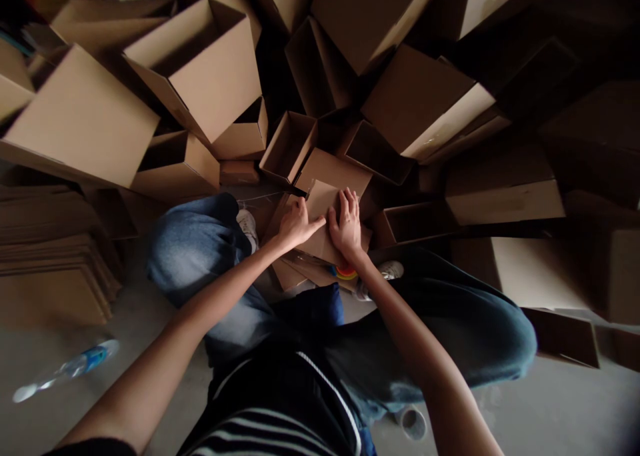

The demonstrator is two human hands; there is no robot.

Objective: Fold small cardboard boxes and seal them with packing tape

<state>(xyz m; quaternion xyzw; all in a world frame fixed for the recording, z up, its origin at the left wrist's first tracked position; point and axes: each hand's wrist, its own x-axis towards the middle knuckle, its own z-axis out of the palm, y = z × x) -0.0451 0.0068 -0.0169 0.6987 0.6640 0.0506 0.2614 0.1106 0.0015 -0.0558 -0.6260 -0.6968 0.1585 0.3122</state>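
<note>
Between my feet lies a partly folded cardboard box point(320, 239), a panel facing up. My right hand point(346, 224) rests flat on that panel, fingers spread. At the panel's left side is my left hand point(296, 227), its thumb stretched over the cardboard and apart from the index finger; the other fingers are bent and partly hidden. A bright orange and yellow round thing point(346, 273) shows beside my right wrist, mostly covered, so I cannot make out its kind.
Many open cardboard boxes point(215, 76) crowd the floor ahead and to the right. Flat cardboard sheets point(55, 289) are stacked at the left. A plastic bottle point(75, 366) lies near them. By my right leg sits a clear round object point(413, 423).
</note>
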